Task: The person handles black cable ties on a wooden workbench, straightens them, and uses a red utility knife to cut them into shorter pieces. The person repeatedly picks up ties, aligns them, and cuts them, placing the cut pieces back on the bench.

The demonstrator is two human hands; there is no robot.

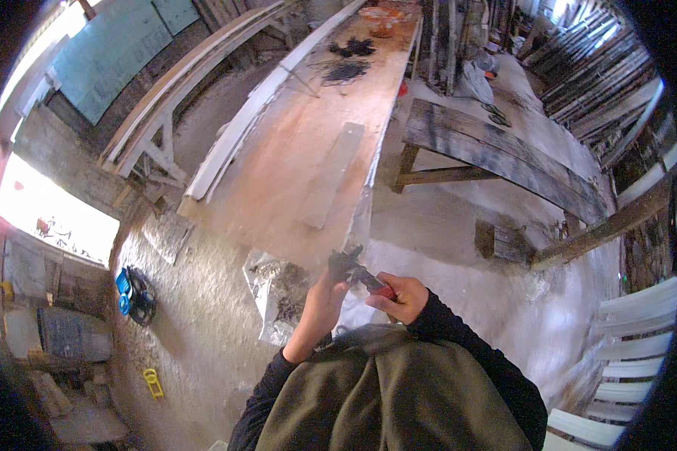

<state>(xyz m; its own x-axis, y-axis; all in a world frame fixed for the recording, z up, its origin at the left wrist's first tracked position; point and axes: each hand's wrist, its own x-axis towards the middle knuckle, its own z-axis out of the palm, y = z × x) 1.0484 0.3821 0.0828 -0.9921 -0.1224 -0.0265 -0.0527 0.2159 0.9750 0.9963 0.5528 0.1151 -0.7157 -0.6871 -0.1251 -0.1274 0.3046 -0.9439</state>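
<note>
My two hands meet low in the middle of the head view, in front of my olive-green garment. My right hand (405, 298) is closed around a tool with a red handle (384, 291). The tool's dark front part (365, 278) points up and left to my left hand; its exact kind is blurred. My left hand (325, 304) is closed around a dark, small bundle or piece (344, 263), which touches or lies right beside the tool's tip. Below them, a clear plastic bag or sheet (262, 289) with dark, loose material lies on the floor.
Ahead stretches a long, dusty table (278, 154) with a black tangled pile (346, 69) toward its far end. A dark wooden bench (496, 143) stands at the right, a white slatted seat (632, 361) at lower right. Blue-and-black item (135, 295) and yellow piece (153, 382) lie left.
</note>
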